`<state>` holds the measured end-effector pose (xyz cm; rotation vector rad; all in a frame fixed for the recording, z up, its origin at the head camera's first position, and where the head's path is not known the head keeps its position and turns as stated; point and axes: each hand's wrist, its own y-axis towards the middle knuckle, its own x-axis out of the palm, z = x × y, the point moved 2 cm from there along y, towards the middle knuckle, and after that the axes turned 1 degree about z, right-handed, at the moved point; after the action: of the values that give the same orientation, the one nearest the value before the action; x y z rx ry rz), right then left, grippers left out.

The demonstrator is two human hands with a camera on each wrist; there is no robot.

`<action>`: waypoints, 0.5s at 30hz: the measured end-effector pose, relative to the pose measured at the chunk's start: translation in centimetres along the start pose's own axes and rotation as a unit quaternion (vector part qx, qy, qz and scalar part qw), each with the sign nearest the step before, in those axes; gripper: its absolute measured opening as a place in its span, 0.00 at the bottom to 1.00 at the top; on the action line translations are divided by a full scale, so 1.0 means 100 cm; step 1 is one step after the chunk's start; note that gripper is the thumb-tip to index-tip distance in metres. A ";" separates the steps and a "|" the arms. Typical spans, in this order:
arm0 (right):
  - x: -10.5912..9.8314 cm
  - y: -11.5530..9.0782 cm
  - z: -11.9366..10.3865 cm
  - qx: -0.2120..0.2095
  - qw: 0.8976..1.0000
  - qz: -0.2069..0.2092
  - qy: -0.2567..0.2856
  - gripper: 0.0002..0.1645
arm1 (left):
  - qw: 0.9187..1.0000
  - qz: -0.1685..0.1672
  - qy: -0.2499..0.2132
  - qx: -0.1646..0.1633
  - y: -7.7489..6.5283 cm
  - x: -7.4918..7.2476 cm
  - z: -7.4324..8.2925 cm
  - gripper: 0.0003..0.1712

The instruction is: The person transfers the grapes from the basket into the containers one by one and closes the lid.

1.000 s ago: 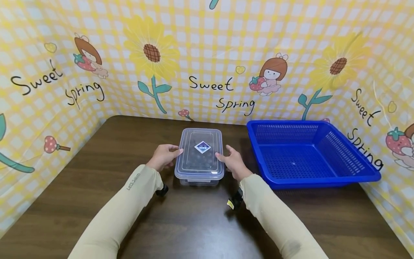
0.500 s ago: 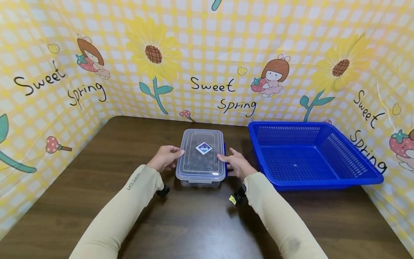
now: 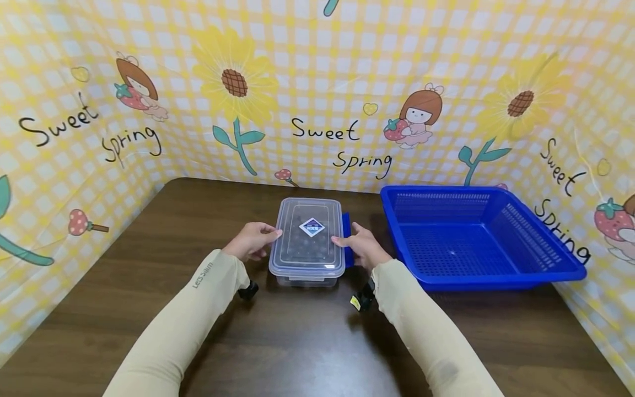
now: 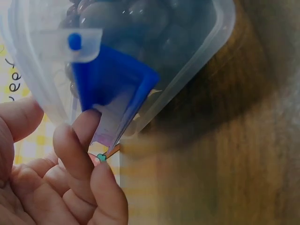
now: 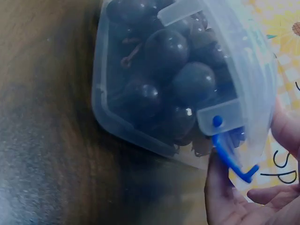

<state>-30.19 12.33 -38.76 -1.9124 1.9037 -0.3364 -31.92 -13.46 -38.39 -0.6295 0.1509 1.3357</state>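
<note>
A clear plastic food container [image 3: 305, 242] with a lid and a diamond-shaped label stands on the table. Dark round fruit, seemingly grapes [image 5: 166, 49], with a bit of stem, show through its wall. My left hand [image 3: 252, 241] holds the left side, thumb on the lid's edge and a fingertip at a blue latch [image 4: 112, 75]. That latch is hidden in the head view. My right hand [image 3: 364, 246] has its thumb on the lid's right edge. Its fingers are at the right blue latch [image 3: 348, 242], which sticks out from the container's side.
A blue plastic basket [image 3: 458, 278] with perforated walls stands at the right, close to my right hand. A yellow checked cloth [image 3: 317, 71] hangs behind and at both sides of the brown wooden table [image 3: 297, 342].
The right blue latch has come into view and swung outward from the container's side, with my right hand's fingers shifting slightly right. My left hand has hardly moved.
</note>
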 end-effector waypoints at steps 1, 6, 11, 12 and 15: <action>0.001 -0.001 -0.002 -0.001 1.000 0.001 -0.006 0.53 | 1.000 -0.002 0.004 0.000 0.000 -0.001 0.000 0.25; 0.003 -0.003 -0.005 -0.001 1.000 0.005 -0.009 0.51 | 1.000 -0.011 0.006 -0.007 0.000 -0.002 0.001 0.26; 0.004 -0.003 -0.007 -0.013 1.000 0.014 -0.017 0.48 | 1.000 -0.010 -0.001 -0.011 0.001 -0.001 0.001 0.26; 0.004 -0.004 -0.008 -0.014 1.000 0.013 -0.019 0.47 | 1.000 -0.009 0.000 -0.011 0.001 -0.001 0.001 0.25; 0.006 -0.005 -0.010 -0.015 0.999 0.012 -0.025 0.44 | 1.000 -0.006 0.000 -0.010 0.001 -0.001 0.001 0.25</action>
<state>-30.19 11.61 -37.77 -1.8973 1.9085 -0.2509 -32.09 -13.49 -38.28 -0.6469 0.1334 1.3280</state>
